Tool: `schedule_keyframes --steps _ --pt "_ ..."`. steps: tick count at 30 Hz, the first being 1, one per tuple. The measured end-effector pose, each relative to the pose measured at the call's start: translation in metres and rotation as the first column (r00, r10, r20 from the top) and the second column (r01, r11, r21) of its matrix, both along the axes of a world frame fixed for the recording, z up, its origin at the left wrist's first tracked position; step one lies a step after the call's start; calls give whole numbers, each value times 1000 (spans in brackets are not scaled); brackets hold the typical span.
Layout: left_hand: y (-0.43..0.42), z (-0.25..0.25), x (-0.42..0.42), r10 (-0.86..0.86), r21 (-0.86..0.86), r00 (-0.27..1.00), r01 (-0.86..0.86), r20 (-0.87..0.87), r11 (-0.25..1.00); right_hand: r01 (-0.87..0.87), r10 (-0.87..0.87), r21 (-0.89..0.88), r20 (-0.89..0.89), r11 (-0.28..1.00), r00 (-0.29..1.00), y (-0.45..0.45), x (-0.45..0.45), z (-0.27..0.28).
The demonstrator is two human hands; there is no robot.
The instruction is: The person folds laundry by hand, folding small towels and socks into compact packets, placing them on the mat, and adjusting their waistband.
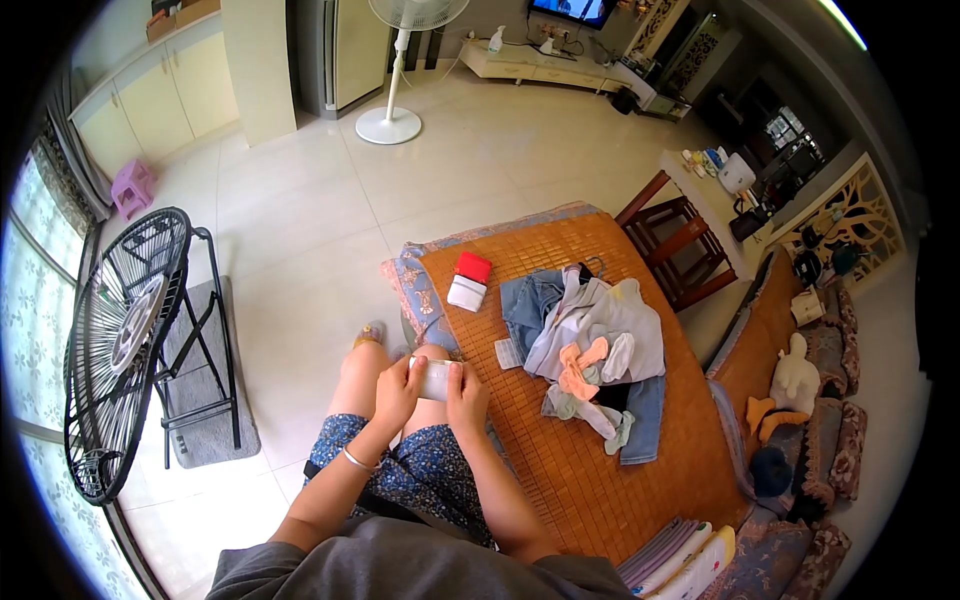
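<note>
Above my lap, my left hand (pixel 401 388) and my right hand (pixel 467 398) grip a small, pale grey-white folded bundle (pixel 434 379) from either side, thumbs on top. It looks like folded cloth, but its exact kind is unclear. On the bamboo mat (pixel 520 425) to my right lie a small red folded piece (pixel 473 267) and a white one (pixel 466 292) touching it. Farther right is a loose pile of clothes (pixel 595 325) with blue jeans (pixel 642 420), peach socks (pixel 578 368) and paler socks. A small light patterned piece (pixel 508 353) lies by the pile's left edge.
A black round-backed chair (pixel 130 350) stands at left on a grey rug (pixel 215 400). Ahead stands a white floor fan (pixel 390 125). A wooden chair (pixel 680 245) is beyond the mat. Folded cloths (pixel 680 560) and a plush toy (pixel 795 380) lie at right.
</note>
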State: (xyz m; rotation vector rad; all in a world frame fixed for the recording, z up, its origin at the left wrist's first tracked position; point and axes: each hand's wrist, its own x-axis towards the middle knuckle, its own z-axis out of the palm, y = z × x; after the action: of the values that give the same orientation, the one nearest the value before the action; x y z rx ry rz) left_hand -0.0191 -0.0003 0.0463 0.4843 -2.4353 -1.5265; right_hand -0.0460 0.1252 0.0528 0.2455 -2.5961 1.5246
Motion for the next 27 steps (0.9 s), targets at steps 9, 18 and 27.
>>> schedule_keyframes --steps 9,18,27 --pt "-5 8 1 12 116 1000 -14 16 993 52 -52 -5 -47 999 998 -4 -4 -25" --pt "-56 -7 6 118 226 991 -100 -68 969 -803 830 -259 330 537 450 18 91 -21" --pt "-44 2 23 61 307 998 -50 -27 950 -974 943 -5 253 226 217 37 118 22"
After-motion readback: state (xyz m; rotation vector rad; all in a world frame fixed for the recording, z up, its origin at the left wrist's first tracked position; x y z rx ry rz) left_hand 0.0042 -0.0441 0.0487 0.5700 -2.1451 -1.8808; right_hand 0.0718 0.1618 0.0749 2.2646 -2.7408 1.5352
